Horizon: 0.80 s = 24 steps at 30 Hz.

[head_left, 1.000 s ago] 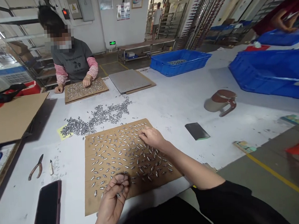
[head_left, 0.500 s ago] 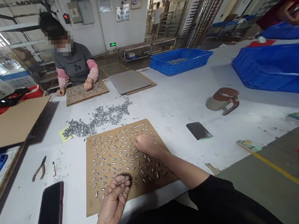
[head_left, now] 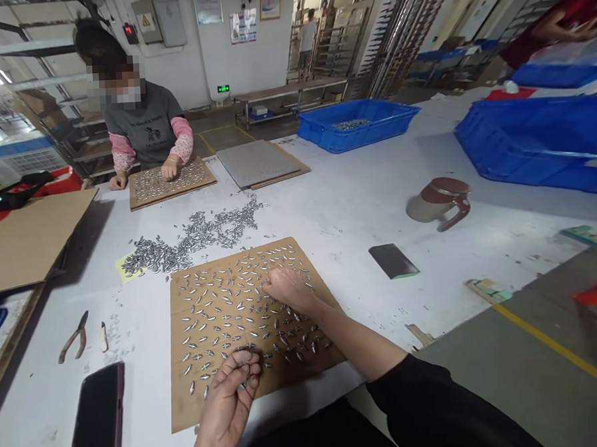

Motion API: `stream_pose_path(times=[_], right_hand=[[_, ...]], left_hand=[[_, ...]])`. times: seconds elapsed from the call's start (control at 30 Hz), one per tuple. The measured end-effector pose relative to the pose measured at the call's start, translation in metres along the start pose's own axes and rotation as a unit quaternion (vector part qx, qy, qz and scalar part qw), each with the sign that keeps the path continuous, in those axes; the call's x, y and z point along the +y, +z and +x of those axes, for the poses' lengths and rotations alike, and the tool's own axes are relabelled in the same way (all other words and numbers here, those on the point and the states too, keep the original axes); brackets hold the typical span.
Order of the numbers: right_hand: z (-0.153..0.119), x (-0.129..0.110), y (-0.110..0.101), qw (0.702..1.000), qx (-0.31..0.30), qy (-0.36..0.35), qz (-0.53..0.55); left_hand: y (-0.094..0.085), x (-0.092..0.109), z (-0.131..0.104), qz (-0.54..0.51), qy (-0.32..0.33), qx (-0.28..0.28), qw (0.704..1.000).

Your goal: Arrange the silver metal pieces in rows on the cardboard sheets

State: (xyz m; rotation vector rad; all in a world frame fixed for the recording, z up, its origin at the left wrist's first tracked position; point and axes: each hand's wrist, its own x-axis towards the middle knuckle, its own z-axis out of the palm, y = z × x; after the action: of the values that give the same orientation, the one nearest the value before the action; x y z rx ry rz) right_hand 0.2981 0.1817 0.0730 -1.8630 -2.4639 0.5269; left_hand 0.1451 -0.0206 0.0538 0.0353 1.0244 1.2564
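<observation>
A brown cardboard sheet (head_left: pixel 183 411) lies on the white table in front of me, covered with small silver spindle-shaped metal pieces (head_left: pixel 227 326) spread apart. Over its lower edge my left hand (head_left: pixel 230 394) is turned palm up, thumb and fingers curled together. A glint of silver metal shows between those fingers. My right hand (head_left: pixel 289 287) rests at the sheet's upper right, its fingers pinched down among the pieces; the fingertips and anything in them are hidden. Beyond the sheet is a loose heap of the same metal pieces (head_left: pixel 163 254), partly on a yellow paper (head_left: pixel 123 267).
Pliers (head_left: pixel 76 338), a small knife-like tool (head_left: pixel 103 337) and a phone (head_left: pixel 96 421) lie on the left. A dark block (head_left: pixel 393 261) and a lidded mug (head_left: pixel 440 201) stand right. Across the table a co-worker (head_left: pixel 148 124) handles another board (head_left: pixel 140 200). Blue bins (head_left: pixel 324 139) stand behind.
The view has shifted slightly, so the table things sit a little further left. My right hand has moved very slightly; my left hand keeps its pose.
</observation>
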Motion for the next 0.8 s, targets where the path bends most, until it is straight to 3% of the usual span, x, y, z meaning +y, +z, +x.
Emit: stream_pose_path(times=[0.2, 0.43, 0.53, 0.67, 0.8], right_hand=[[0.016, 0.019, -0.004, 0.991, 0.061, -0.01, 0.121], [0.04, 0.022, -0.013, 0.988, 0.003, -0.102, 0.112], [0.044, 0.015, -0.011, 0.993, 0.005, -0.085, 0.078], [0.043, 0.014, -0.014, 0.997, 0.007, -0.066, 0.047], [0.024, 0.025, -0.025, 0.991, 0.061, -0.084, 0.09]], left_hand=[[-0.005, 0.0, -0.001, -0.009, 0.009, -0.008, 1.0], [-0.005, -0.002, -0.002, -0.016, 0.013, -0.006, 1.0], [-0.005, -0.002, -0.002, -0.01, 0.015, -0.001, 1.0], [-0.009, -0.001, 0.0, -0.01, 0.02, -0.005, 1.0], [-0.012, 0.0, 0.001, -0.018, 0.019, -0.026, 0.999]])
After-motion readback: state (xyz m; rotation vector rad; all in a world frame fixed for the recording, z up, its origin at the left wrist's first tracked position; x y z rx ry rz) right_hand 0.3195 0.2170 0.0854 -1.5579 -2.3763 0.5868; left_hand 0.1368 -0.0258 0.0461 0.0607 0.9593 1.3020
